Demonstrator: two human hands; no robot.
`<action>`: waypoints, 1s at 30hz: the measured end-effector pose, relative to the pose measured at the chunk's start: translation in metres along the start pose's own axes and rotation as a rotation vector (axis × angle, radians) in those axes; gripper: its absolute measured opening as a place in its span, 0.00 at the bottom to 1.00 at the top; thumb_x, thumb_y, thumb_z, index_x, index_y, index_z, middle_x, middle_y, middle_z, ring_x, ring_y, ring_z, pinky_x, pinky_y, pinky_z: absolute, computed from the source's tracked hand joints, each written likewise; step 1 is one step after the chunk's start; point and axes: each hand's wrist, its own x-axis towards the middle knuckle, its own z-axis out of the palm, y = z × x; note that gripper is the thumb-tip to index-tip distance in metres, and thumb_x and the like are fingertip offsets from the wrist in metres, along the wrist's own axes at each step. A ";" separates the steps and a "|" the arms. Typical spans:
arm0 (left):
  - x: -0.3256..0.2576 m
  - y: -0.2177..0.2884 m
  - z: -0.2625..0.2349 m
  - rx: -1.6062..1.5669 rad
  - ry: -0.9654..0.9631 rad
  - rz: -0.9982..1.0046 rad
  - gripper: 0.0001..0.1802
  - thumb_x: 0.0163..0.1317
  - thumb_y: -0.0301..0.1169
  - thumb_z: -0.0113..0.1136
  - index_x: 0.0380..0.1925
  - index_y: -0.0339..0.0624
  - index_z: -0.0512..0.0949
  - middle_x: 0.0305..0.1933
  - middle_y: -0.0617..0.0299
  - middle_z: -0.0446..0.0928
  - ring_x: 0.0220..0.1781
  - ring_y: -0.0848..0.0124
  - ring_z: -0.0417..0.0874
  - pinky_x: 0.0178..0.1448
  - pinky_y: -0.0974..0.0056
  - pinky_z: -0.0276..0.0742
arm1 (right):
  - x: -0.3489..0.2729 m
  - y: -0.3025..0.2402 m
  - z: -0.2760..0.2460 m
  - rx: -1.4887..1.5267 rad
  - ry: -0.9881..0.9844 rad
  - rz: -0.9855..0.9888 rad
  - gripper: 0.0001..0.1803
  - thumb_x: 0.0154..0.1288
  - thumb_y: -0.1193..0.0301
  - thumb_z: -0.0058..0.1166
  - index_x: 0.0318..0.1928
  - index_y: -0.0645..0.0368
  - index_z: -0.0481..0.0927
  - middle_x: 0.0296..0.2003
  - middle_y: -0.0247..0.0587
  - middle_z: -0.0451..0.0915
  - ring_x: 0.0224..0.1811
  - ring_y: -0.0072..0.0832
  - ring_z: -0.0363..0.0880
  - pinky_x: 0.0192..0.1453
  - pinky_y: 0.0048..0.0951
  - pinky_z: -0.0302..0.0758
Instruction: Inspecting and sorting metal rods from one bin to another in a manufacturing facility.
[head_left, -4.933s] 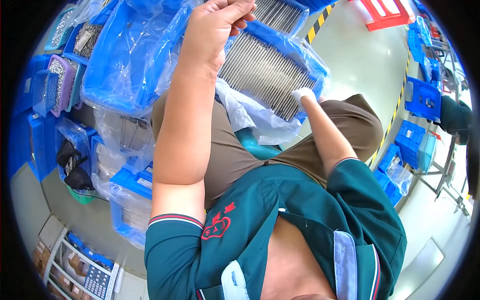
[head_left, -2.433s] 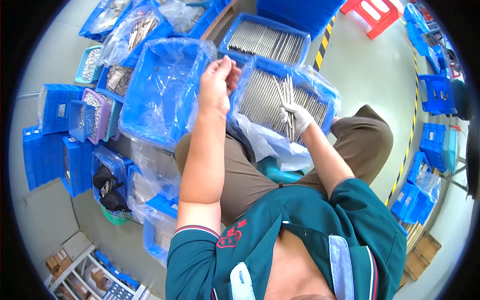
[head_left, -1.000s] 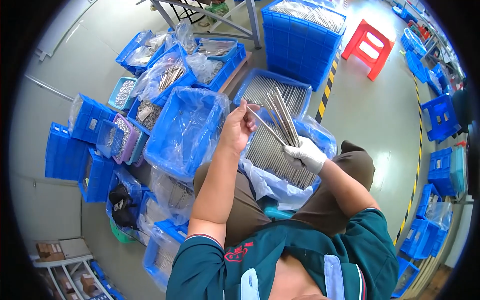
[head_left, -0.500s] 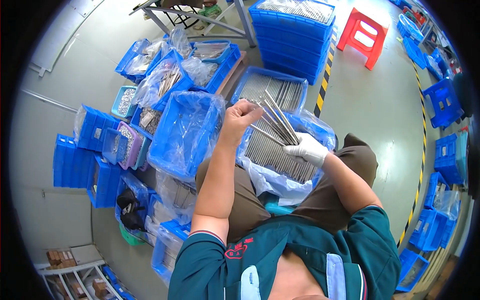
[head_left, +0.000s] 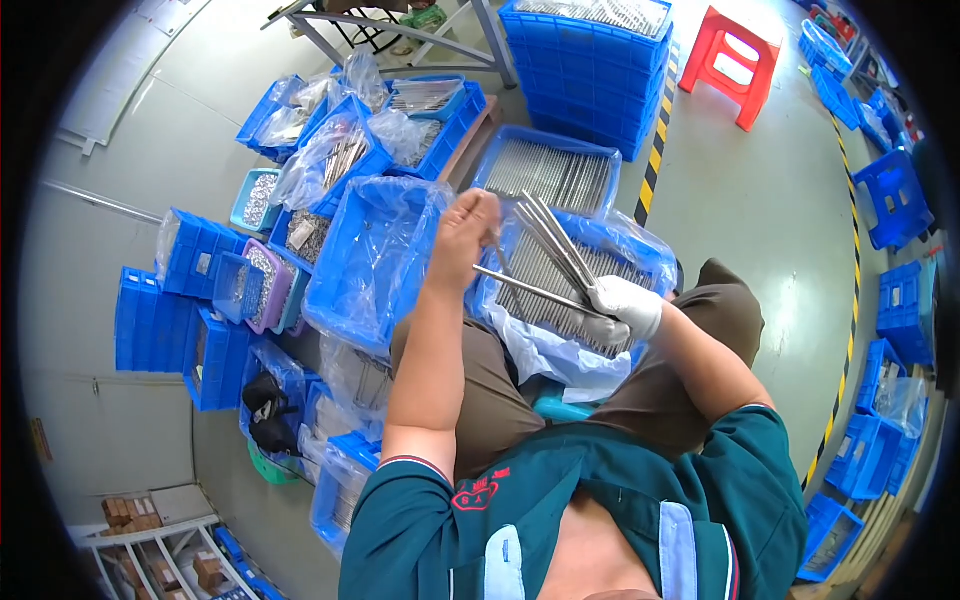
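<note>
My right hand [head_left: 622,308], in a white glove, is closed round a fanned bundle of metal rods [head_left: 560,245]. One rod [head_left: 535,290] splays away from the rest and points left toward my other wrist. My bare left hand [head_left: 466,235] is raised left of the bundle, its fingers curled and smeared by motion. A short dark sliver shows below those fingers, too blurred to name. Under both hands sits a blue crate [head_left: 655,262] lined with plastic, holding rows of similar rods. White lining sheet [head_left: 560,360] spills over its near edge between my knees.
Beyond stands another blue crate [head_left: 612,190] of rods, with a tall crate stack [head_left: 580,90] behind. A plastic-lined blue bin [head_left: 345,290] is at my left, near more bins of metal parts. A red stool [head_left: 735,70] stands far right, past striped floor tape [head_left: 655,150].
My left hand has drawn back left and slightly down from the rod tips. The bundle has spread, with one rod now lying lower and apart. My right hand has shifted slightly right and down.
</note>
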 end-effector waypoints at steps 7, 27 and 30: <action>-0.009 0.003 0.029 -0.162 -0.041 -0.090 0.11 0.65 0.32 0.52 0.42 0.35 0.73 0.27 0.69 0.70 0.24 0.84 0.64 0.28 0.77 0.59 | 0.010 0.007 -0.002 0.299 -0.275 -0.008 0.25 0.61 0.54 0.55 0.40 0.68 0.71 0.13 0.27 0.61 0.09 0.12 0.54 0.09 0.16 0.48; -0.013 0.016 0.023 0.580 0.207 0.226 0.13 0.66 0.35 0.51 0.39 0.35 0.75 0.27 0.62 0.75 0.29 0.78 0.72 0.33 0.70 0.69 | 0.034 0.002 -0.007 -1.259 0.940 -0.368 0.12 0.55 0.64 0.61 0.33 0.59 0.76 0.26 0.52 0.75 0.30 0.47 0.76 0.33 0.34 0.72; -0.009 0.002 0.022 0.488 0.164 0.128 0.15 0.66 0.35 0.51 0.43 0.33 0.74 0.32 0.62 0.76 0.33 0.77 0.74 0.37 0.71 0.70 | 0.037 0.006 -0.004 -1.345 1.005 -0.410 0.12 0.55 0.64 0.60 0.32 0.58 0.75 0.24 0.50 0.76 0.29 0.46 0.77 0.31 0.36 0.72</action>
